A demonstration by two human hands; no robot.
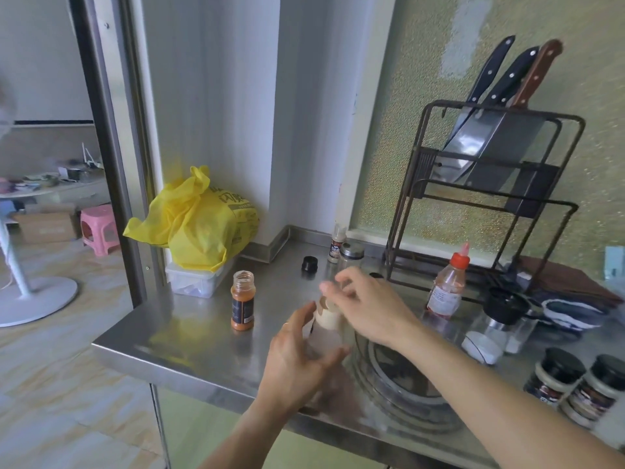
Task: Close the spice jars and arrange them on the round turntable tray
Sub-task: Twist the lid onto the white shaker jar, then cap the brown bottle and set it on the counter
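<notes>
We find our left hand [297,360] with its grip curled round a pale spice jar [327,328] above the bench [189,340], just left of the round turntable tray [406,397]. Our right hand [365,306] pinches at the jar's top; blur hides any cap. An orange jar [242,301] stands uncapped, its black cap [310,264] apart.

Steel table [189,346]: bare strip along the front-left edge, open to approach from the left and front.
Open orange-filled spice jar with dark label [242,301]: stands alone, left of centre, free room on all sides.
Black screw cap [310,264]: loose on the table, behind the jar, apart from it.
Yellow plastic bag [199,221] on a clear lidded box [198,279]: blocks the rear-left corner.
Small labelled shaker [337,245] and glass shaker with metal top [351,257]: touching or nearly so, against the back wall.
Dark wire knife rack [487,198]: walls off the rear right.
Red-capped squeeze bottle [446,289], black-lidded glass jars [500,316], two black-lidded labelled jars [575,384]: crowd the right side.
Round metal turntable tray [399,394]: front centre, partly covered by the right forearm.
</notes>
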